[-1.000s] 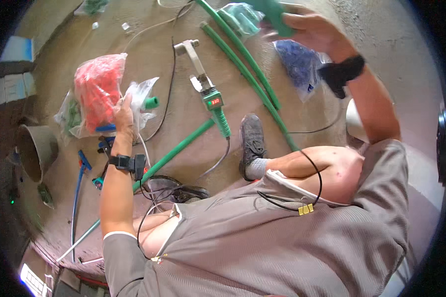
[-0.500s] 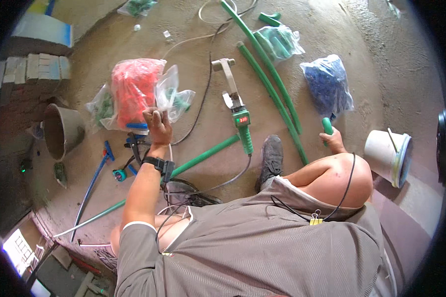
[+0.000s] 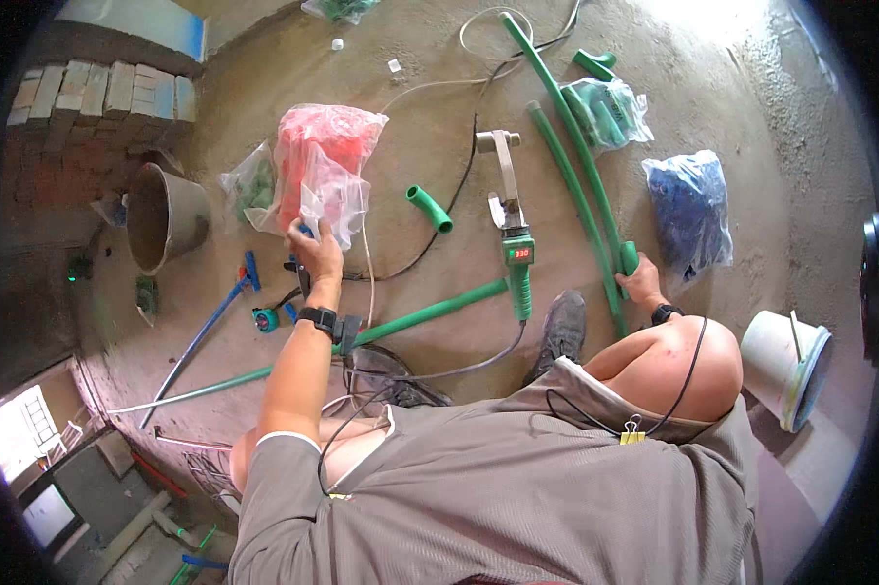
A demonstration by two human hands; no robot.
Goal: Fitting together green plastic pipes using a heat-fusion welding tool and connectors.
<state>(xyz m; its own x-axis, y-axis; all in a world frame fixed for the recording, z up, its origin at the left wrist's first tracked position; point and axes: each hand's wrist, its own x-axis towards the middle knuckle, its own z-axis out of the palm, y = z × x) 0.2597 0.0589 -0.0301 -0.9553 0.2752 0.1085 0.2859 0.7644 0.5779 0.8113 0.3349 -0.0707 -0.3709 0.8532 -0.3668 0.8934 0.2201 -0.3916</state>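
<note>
My left hand grips the thin clear plastic over a bag of red pieces, with blue and dark tool parts beneath it. My right hand, beside my bent knee, has its fingers around a short green fitting next to two long green pipes. Between my hands lie a green elbow and a green pipe-welding tool with a lit display and metal heating head. A bag of blue pieces lies beyond my right hand.
A grey bucket and stacked bricks stand at the left, a white bucket lies at the right. Blue pipe, cables and bags of green fittings are spread on the concrete floor.
My right hand has come down from the upper right to beside my knee, still with a green fitting. The green elbow now shows apart from the bags. The view has shifted.
</note>
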